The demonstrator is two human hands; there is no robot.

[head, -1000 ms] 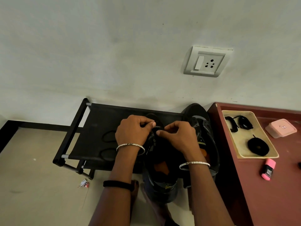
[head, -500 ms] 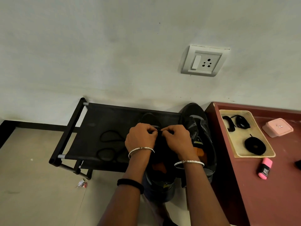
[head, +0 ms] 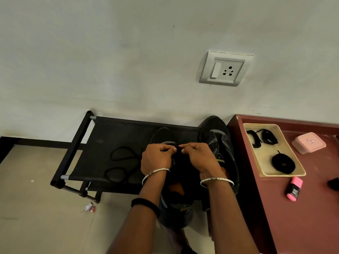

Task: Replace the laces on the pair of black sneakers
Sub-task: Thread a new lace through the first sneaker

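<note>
A pale plastered wall with a white switch-and-socket plate (head: 224, 70) backs a low black fabric shoe rack (head: 117, 129) on the tiled floor. At the rack's right end lies the near black sneaker (head: 174, 213), heel past the front edge. The other black sneaker (head: 218, 138) is just beside it, against the dark red table (head: 302, 217). The left hand (head: 156, 158) and right hand (head: 199, 157) meet over the near shoe's lacing, fingers curled, both pinching a thin black lace (head: 176, 147) (little of it shows). Loose black lace loops (head: 121, 154) lie on the rack. A coiled black lace (head: 283, 163) sits in the beige tray (head: 264, 126) on the table.
</note>
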